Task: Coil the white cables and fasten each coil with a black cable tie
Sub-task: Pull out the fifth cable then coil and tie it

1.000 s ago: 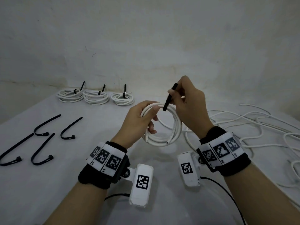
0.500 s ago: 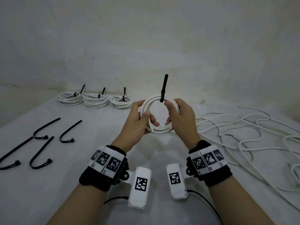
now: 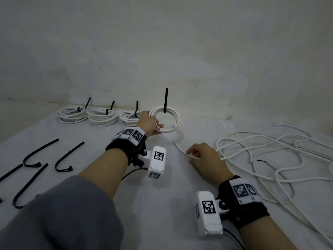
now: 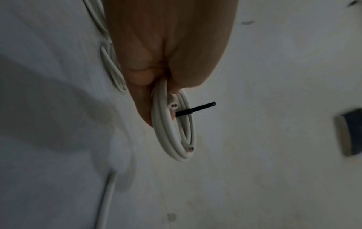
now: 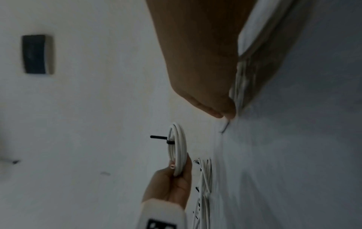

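The left hand (image 3: pixel 148 123) grips the tied coil (image 3: pixel 171 121) by its lower left edge, fingers and thumb curled round the strands, holding it upright just above the table (image 3: pixel 162 204) at the right end of a row of 3 finished coils (image 3: pixel 102 117). Its black tie (image 3: pixel 165 100) stands straight up from the top of the coil. The right hand (image 3: pixel 203 159) rests on the table nearer the person, fingers pinching the end of a loose cable (image 3: pixel 182 150) that runs from the tangle of cables (image 3: pixel 270 156) on the right. 4 spare ties (image 3: pixel 66 157) lie on the left.
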A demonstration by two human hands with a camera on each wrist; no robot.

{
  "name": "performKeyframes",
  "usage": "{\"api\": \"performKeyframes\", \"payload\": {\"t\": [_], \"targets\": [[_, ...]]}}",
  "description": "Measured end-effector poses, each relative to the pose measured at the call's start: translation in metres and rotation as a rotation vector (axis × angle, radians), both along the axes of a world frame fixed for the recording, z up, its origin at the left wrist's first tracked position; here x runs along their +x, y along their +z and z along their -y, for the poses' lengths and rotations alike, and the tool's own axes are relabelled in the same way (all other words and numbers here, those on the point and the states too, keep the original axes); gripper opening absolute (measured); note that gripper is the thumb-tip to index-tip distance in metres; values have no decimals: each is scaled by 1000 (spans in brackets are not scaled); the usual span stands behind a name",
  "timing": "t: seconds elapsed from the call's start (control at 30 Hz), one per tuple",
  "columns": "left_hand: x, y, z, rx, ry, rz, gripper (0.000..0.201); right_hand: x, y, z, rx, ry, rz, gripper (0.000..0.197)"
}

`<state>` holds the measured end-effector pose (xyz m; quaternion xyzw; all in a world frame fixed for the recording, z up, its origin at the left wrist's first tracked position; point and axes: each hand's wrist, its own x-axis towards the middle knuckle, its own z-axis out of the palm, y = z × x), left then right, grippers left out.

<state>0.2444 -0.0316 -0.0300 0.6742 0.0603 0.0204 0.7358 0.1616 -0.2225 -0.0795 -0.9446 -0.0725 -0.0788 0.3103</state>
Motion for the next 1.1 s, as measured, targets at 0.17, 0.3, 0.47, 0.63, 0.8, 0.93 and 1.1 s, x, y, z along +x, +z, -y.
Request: {"api": "performKeyframes", "payload": {"t": [0.17, 0.3, 0.47, 0.63, 0.8, 0.93, 1.1], "targets": [[51, -20, 4, 5, 43, -95, 19, 13, -9, 10, 7, 1, 50, 21], [78, -34, 4, 32, 43, -112, 28, 22, -17, 11, 28, -43, 100, 22], [95, -41, 5, 56, -9, -112, 24, 26, -21, 12, 65, -56, 133, 21], [100, -39, 0, 660, -117, -130, 129, 24, -21, 11, 54, -71, 124, 21], [106, -34, 3, 1044, -123, -62, 102, 24, -20, 11, 46, -65, 123, 21], [112, -34, 6, 1042, -162, -18, 87, 24, -21, 11, 50, -72, 123, 21], [111, -33, 11, 1090, -152, 17, 82, 24, -22, 12, 73, -69, 106, 20]]}}
